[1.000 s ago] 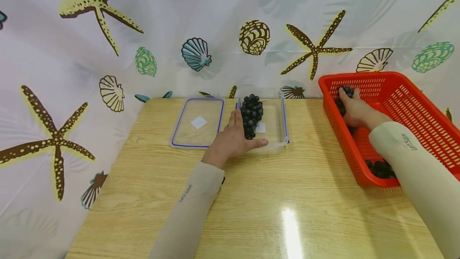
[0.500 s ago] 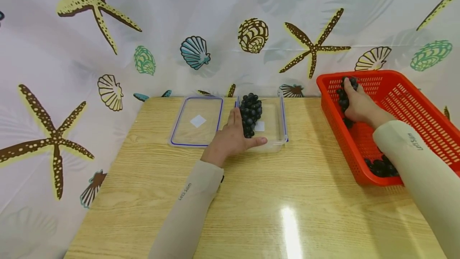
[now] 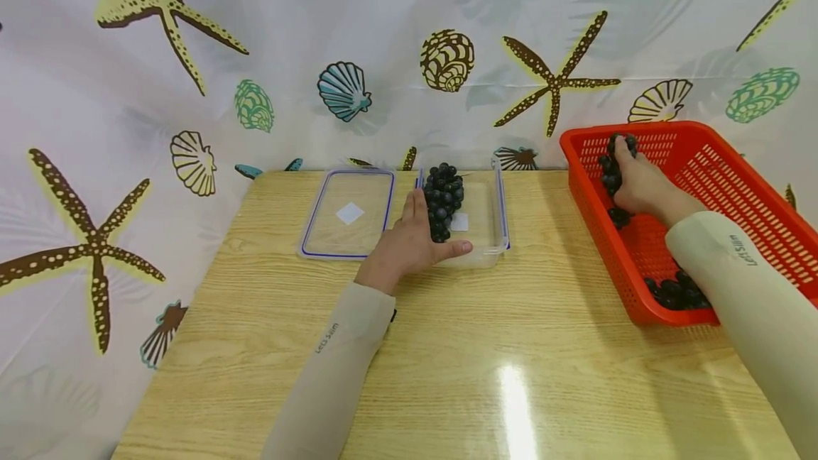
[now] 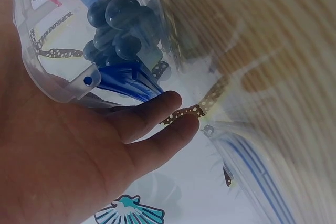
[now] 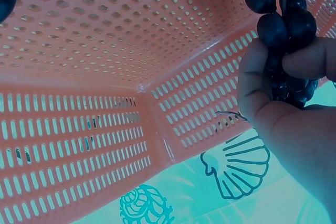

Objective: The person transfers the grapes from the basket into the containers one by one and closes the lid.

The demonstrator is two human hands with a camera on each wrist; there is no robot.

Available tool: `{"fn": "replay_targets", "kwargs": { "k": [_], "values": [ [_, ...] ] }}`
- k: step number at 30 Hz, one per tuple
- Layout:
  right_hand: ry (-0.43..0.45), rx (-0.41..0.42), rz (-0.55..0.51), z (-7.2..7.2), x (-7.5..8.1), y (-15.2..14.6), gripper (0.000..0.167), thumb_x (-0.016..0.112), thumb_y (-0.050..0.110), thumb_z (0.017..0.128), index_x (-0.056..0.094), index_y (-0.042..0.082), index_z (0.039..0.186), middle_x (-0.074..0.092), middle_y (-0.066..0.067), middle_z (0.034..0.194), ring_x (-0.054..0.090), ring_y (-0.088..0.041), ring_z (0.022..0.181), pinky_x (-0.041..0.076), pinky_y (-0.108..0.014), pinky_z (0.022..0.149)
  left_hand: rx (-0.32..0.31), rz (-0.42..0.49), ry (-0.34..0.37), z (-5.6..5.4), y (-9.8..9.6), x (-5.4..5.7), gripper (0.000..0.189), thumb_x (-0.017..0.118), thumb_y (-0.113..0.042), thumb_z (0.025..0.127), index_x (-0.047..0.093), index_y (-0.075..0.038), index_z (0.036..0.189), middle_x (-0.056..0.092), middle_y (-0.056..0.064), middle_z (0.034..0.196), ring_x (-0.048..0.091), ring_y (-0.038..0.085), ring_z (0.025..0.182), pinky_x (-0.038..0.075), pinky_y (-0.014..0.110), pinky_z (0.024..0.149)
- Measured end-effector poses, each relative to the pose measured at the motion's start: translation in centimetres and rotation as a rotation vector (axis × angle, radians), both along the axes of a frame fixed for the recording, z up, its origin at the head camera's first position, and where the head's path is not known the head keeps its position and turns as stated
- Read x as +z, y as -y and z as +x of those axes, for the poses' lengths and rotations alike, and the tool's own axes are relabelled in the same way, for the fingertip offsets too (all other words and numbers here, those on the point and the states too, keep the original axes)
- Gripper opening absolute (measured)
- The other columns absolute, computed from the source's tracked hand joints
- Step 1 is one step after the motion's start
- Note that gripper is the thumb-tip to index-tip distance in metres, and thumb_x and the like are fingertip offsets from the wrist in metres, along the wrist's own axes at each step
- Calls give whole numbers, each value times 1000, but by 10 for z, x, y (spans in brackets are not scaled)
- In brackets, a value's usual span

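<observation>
A bunch of dark grapes (image 3: 442, 201) lies along the left side of a clear plastic container (image 3: 487, 215). My left hand (image 3: 412, 240) rests at the container's front left corner, thumb stretched along its front side. In the left wrist view its visible fingers (image 4: 157, 148) are nearly straight beside the container's blue-edged flap. Inside the red basket (image 3: 693, 132), my right hand (image 3: 642, 187) holds another grape bunch (image 3: 610, 170) near the left wall. The right wrist view shows thumb and finger curled around that bunch (image 5: 286, 24).
A clear lid (image 3: 348, 240) with a blue seal lies left of the container. More grapes (image 3: 679, 294) sit at the basket's near end, partly behind the right sleeve. The wooden table (image 3: 447, 375) meets a shell-patterned curtain (image 3: 396, 20) at the back.
My right hand has shifted slightly up and right in the basket with the grape bunch, showing more of it. My left hand keeps its place at the container.
</observation>
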State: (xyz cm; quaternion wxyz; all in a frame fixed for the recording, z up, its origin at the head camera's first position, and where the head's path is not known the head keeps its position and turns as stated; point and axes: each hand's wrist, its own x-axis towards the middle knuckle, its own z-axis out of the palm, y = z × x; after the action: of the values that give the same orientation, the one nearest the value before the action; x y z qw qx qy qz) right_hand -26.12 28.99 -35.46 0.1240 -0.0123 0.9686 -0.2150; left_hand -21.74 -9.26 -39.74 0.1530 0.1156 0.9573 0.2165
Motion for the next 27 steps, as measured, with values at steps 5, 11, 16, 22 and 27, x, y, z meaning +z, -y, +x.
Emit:
{"fn": "replay_targets", "kwargs": {
  "k": [5, 11, 16, 22, 27],
  "values": [
    [-26, 11, -7, 2, 4, 3, 110, 59, -7, 85, -23, 7, 156, 10, -50, 150, 33, -66, 125, 29, -68, 105, -4, -2, -3, 0, 0, 2, 129, 58, -80, 83, -16, -7, 159, -12, 16, 167, 34, 46, 142, 44, 53, 101],
    [-42, 19, -6, 3, 7, 7, 109, 59, -5, 85, -21, 7, 157, 17, -45, 152, 39, -63, 121, 32, -67, 104, 1, 0, -6, 0, 0, 2, 129, 58, -80, 82, -15, -7, 160, -12, 15, 167, 36, 47, 140, 47, 53, 97],
    [-46, 22, 7, 3, 6, 6, 108, 59, -6, 84, -20, 6, 157, 21, -44, 151, 46, -59, 114, 36, -65, 100, -3, -3, 0, 0, 0, 1, 129, 58, -80, 82, -16, -7, 159, -11, 16, 167, 35, 46, 141, 46, 53, 99],
    [-32, 4, 21, 4, 6, 4, 107, 58, -6, 84, -18, 7, 158, 27, -43, 149, 49, -53, 109, 37, -63, 96, 2, -4, -10, -1, 0, -1, 129, 57, -81, 82, -15, -7, 160, -11, 16, 167, 35, 47, 140, 46, 53, 99],
    [-34, -1, 19, 4, 6, 3, 107, 58, -7, 85, -19, 9, 158, 32, -44, 146, 51, -51, 101, 41, -62, 91, 7, -5, -15, -1, 0, -2, 130, 58, -81, 82, -15, -7, 160, -11, 15, 168, 34, 48, 141, 48, 53, 97]
  ]
}}
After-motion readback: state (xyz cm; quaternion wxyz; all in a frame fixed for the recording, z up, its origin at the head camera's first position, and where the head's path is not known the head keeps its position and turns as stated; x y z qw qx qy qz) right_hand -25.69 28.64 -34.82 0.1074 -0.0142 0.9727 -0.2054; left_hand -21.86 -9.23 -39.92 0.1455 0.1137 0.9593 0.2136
